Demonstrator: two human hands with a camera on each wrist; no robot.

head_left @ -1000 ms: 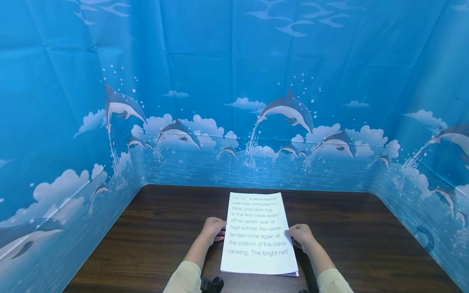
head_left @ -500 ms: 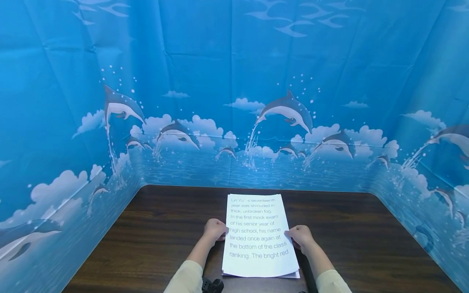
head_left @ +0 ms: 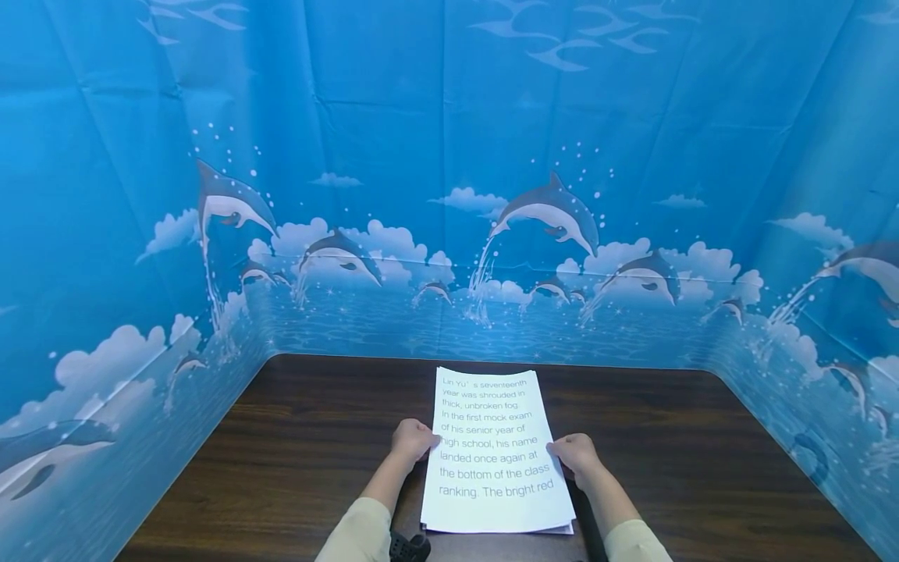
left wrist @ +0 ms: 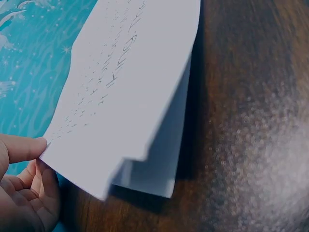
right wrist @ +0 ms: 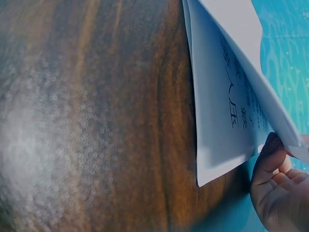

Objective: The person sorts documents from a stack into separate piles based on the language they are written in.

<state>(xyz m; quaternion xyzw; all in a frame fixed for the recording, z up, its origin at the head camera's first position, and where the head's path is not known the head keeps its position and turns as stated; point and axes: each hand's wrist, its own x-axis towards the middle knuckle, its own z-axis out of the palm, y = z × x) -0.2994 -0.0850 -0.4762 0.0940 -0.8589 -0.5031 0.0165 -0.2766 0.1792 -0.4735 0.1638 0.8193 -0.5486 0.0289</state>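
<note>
Surface (head_left: 702, 468) spreads to your 9 and 3 o'clock, a backdrop (head_left: 393, 156) walling its 12. Dead ahead, your left hand (head_left: 413, 440) and right hand (head_left: 574, 451) clamp their grips on the paper's (head_left: 495, 468) 9 and 3 o'clock edges; its near edge sits closer to 6 than a second ago, a lower sheet (left wrist: 157, 179) beneath.

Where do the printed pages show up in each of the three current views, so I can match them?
Head: printed pages at lower centre, between the left hand and right hand.
Left wrist: slanting down from the top centre, pinched by the left hand at lower left.
Right wrist: along the upper right, pinched by the right hand at lower right.
Shared landmark: the dark wood-grain tabletop.
</note>
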